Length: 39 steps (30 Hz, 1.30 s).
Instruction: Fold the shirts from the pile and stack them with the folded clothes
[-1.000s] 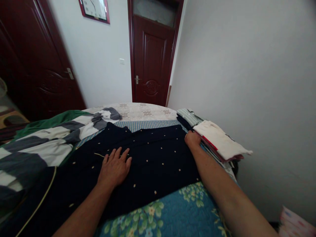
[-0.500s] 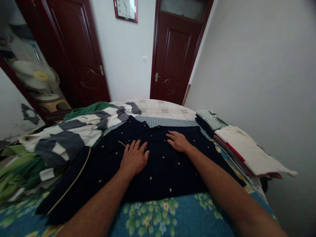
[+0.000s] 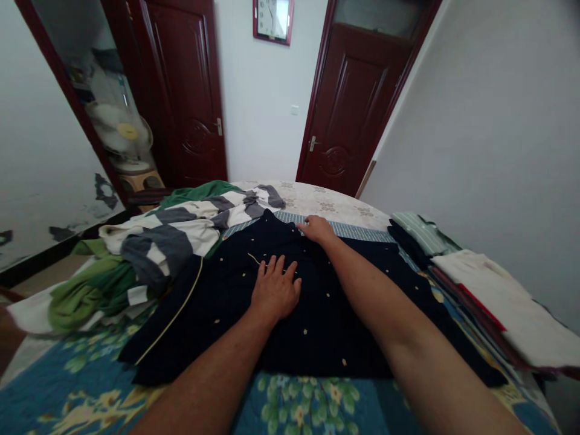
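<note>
A dark navy pyjama-style top (image 3: 317,326) with small pale motifs and yellow piping lies spread flat in front of me. Near its middle, my left hand (image 3: 276,290) rests palm down with fingers spread, beside a short line of yellow piping. My right hand (image 3: 318,229) is at the top's far edge, its fingers bent and drawn together at the fabric there. Part of the fingertips is hidden, and my right forearm covers some of the garment's right side.
Under the top is a blue floral bedspread (image 3: 290,405). Loose grey-and-white striped clothing (image 3: 194,232) and green clothing (image 3: 75,296) lie to the left. Folded clothes, with a white garment (image 3: 502,296) uppermost, are stacked on the right by the wall.
My right hand has moved from lying on the fabric to the top's far edge, its fingers drawing together. My left hand stays flat on the fabric. The view has turned left.
</note>
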Each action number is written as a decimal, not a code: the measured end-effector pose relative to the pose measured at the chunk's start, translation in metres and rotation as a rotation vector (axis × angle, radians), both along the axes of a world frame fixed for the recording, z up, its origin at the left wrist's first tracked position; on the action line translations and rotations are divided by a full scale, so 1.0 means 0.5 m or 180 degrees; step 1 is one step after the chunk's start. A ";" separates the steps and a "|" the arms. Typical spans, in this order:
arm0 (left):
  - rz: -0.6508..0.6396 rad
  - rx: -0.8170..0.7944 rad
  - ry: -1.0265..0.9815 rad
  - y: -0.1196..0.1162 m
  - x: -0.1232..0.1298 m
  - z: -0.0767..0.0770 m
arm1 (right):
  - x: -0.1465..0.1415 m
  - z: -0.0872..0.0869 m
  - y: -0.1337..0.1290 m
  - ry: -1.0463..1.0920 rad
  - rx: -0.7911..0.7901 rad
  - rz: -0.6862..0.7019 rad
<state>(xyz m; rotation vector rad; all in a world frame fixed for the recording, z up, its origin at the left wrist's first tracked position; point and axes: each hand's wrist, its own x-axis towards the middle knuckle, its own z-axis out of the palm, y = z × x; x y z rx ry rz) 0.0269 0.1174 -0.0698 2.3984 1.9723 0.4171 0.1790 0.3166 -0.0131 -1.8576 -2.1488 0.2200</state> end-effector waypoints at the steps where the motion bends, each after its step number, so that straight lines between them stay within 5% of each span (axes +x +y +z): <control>1: -0.0001 0.0002 -0.0029 -0.001 0.000 -0.001 | -0.018 -0.001 0.017 0.0101 -0.0188 0.0028; 4: -0.0006 0.0012 -0.0093 -0.003 0.000 -0.004 | -0.059 -0.006 0.063 0.0274 -0.0521 0.0045; 8: -0.0009 -0.0011 -0.0164 -0.005 -0.001 -0.008 | -0.095 -0.024 0.094 0.0588 -0.0251 -0.0065; 15: 0.0045 0.0007 -0.0283 -0.006 0.002 -0.010 | -0.119 -0.078 0.062 0.1008 0.0096 -0.0042; 19: 0.0096 0.0054 -0.0285 -0.006 0.003 -0.011 | -0.092 -0.072 0.014 0.1076 0.0448 0.0062; 24: 0.0164 -0.0030 -0.0210 -0.006 0.004 -0.005 | -0.031 -0.087 -0.116 0.0218 0.0785 0.0910; 29: 0.0143 -0.0063 -0.0115 -0.006 0.004 0.003 | 0.017 -0.124 -0.210 -0.0573 0.0482 0.0763; 39: 0.0112 0.0082 0.0031 -0.001 0.000 -0.005 | 0.008 -0.109 -0.102 -0.0376 -0.0026 0.0209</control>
